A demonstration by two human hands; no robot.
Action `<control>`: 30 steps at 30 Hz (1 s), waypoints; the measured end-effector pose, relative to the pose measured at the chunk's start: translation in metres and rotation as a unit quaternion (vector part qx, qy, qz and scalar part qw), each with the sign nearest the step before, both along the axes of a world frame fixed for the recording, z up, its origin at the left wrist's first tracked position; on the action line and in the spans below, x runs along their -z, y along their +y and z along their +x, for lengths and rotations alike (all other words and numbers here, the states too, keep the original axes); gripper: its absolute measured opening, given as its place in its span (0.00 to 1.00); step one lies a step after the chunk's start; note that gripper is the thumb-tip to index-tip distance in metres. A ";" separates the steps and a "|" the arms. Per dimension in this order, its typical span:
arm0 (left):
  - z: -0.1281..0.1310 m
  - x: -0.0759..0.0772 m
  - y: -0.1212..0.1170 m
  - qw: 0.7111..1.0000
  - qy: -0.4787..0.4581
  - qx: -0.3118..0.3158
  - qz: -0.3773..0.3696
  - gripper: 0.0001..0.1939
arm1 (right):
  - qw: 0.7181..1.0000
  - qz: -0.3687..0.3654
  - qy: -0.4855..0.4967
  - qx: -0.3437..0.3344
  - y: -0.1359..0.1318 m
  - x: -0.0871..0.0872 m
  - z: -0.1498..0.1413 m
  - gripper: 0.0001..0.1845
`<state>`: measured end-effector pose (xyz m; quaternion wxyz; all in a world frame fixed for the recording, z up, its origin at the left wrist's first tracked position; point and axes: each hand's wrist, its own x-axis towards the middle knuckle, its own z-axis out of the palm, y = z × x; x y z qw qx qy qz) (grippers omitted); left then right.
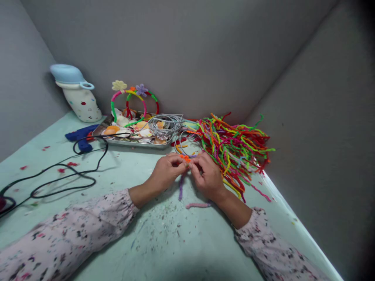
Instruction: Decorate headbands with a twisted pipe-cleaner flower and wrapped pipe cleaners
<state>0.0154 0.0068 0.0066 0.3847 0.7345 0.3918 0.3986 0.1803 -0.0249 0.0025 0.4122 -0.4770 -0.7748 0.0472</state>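
Both hands pinch an orange chenille piece over a pale green table

The left hand has its thumb and fingertips closed on the orange chenille piece; the right hand meets it, thumb and forefinger pinched together at the same piece, its other fingers curled; the piece sits between the two sets of fingertips, partly hidden by them. Just below hangs a purple chenille stem; whether it joins the orange I cannot tell; a pink chenille stem lies near the right wrist. Beyond the hands are loops of grey wire; to the right spreads a multicoloured heap of chenille stems; to the left a metal tray holds a grey wire coil and two upright chenille-wrapped hoops with flowers. Farther left lie a dark-blue gun-shaped tool and a looping black cord; behind them a blue-capped white bottle stands near the grey wall.
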 end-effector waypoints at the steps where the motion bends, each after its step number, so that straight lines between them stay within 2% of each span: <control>1: 0.000 -0.001 0.000 1.000 0.003 0.000 -0.003 0.10 | 1.000 0.008 -0.006 0.001 0.000 0.001 0.000 0.04; 11: 0.001 -0.003 -0.003 1.000 -0.012 0.000 -0.021 0.10 | 0.999 0.030 0.010 0.004 -0.001 -0.002 -0.002 0.05; 16: 0.001 0.003 0.001 0.991 -0.080 -0.039 -0.097 0.08 | 0.998 0.049 0.038 0.031 -0.002 -0.003 -0.003 0.03; 21: 0.002 0.006 0.003 0.983 -0.102 -0.057 -0.138 0.08 | 0.995 0.081 -0.030 0.045 0.000 0.002 -0.003 0.05; 30: 0.004 0.005 0.000 0.993 -0.054 -0.057 -0.091 0.07 | 0.986 0.086 -0.131 0.062 -0.001 0.002 -0.004 0.09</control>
